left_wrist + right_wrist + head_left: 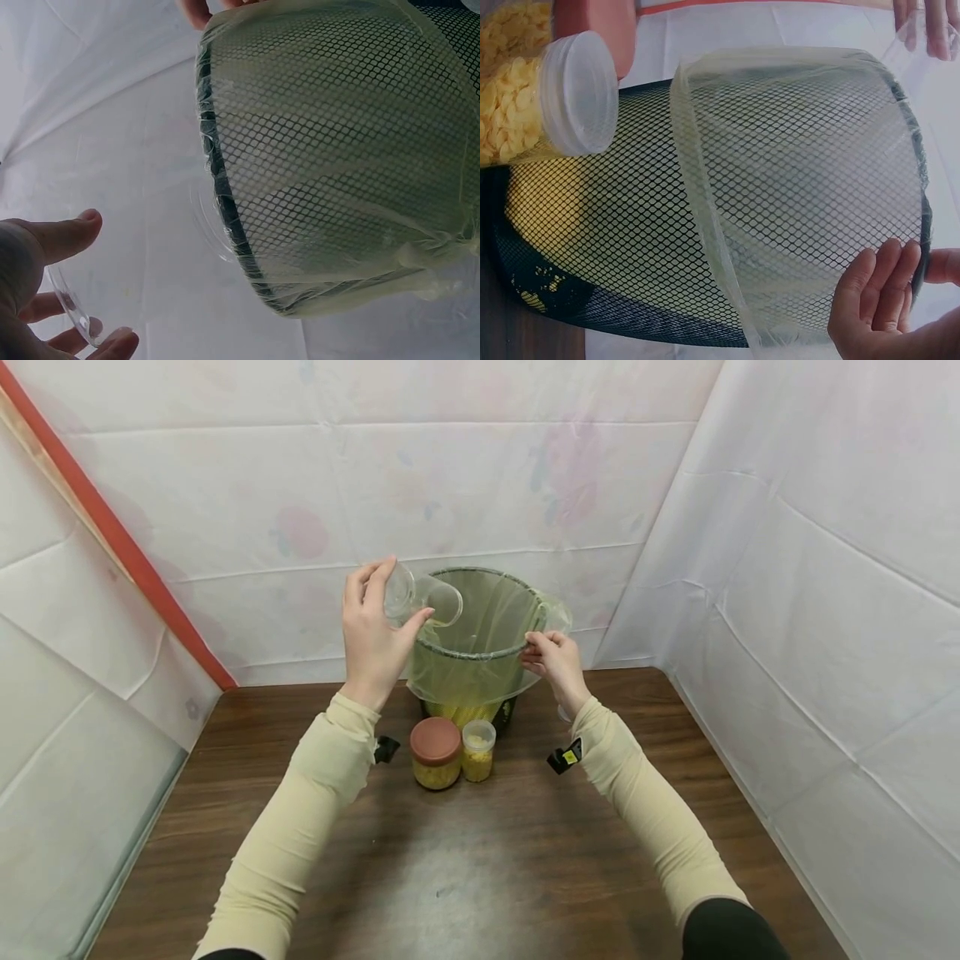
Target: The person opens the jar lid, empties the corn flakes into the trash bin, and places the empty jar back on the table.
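Observation:
My left hand (375, 631) holds a clear, see-through jar (442, 602) tipped sideways, its mouth over the left side of the mesh waste bin (615, 225). Thumb and fingers are spread around the jar's base; in the left wrist view only its curved clear edge (71, 304) shows. A thin yellowish bag (457, 681) lines the bin and folds down over its rim. On the right side, my right hand (557, 664) pinches the rim and the bag, thumb on one side and fingers on the other, as the right wrist view (881, 292) shows.
Before the bin stand a jar with a reddish-brown lid (436, 742) and a smaller clear-lidded jar (478, 756), both holding yellow pieces. A small clear item (564, 714) lies partly hidden by the right wrist. White sheeting (480, 485) surrounds the brown wooden table (487, 877).

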`<state>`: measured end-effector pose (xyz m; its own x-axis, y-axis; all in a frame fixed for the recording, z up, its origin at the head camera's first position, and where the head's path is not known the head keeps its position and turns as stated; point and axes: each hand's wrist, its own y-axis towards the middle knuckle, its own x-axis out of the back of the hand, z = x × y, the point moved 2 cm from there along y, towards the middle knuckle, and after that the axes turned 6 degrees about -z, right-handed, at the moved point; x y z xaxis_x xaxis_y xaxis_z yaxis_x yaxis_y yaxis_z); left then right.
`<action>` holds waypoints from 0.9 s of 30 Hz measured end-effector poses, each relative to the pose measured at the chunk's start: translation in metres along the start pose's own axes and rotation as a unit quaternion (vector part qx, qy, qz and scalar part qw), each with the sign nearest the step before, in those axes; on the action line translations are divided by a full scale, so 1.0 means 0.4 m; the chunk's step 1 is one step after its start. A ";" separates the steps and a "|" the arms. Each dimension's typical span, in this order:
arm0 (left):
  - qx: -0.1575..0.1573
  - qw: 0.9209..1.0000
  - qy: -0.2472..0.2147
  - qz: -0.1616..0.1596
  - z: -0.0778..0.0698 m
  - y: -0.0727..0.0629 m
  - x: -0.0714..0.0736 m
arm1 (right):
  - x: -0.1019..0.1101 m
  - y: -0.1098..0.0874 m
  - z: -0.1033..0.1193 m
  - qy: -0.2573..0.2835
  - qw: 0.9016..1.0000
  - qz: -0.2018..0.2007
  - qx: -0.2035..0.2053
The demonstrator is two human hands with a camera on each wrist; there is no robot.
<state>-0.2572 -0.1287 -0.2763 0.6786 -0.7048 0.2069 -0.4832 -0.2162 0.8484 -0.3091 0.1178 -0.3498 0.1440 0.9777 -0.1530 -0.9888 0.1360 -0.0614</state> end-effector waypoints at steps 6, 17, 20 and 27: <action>0.017 1.000 -0.001 -0.004 0.005 -0.006 0.001 | 0.001 0.003 0.002 -0.004 1.000 0.003 -0.006; 0.062 0.998 -0.030 0.002 0.009 -0.015 0.015 | 0.007 0.012 0.002 -0.018 1.000 0.003 -0.011; 0.070 0.997 -0.033 -0.003 0.012 -0.019 0.021 | 0.010 0.011 0.002 -0.021 1.000 0.003 -0.011; 0.051 0.998 -0.011 -0.031 0.026 -0.029 0.028 | 0.014 0.006 0.003 -0.014 1.000 -0.001 -0.016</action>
<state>-0.2498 -0.1411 -0.2888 0.6975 -0.7021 0.1432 -0.4943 -0.3267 0.8056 -0.3107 0.1240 -0.3496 0.1444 0.9817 -0.1245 -0.9866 0.1332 -0.0941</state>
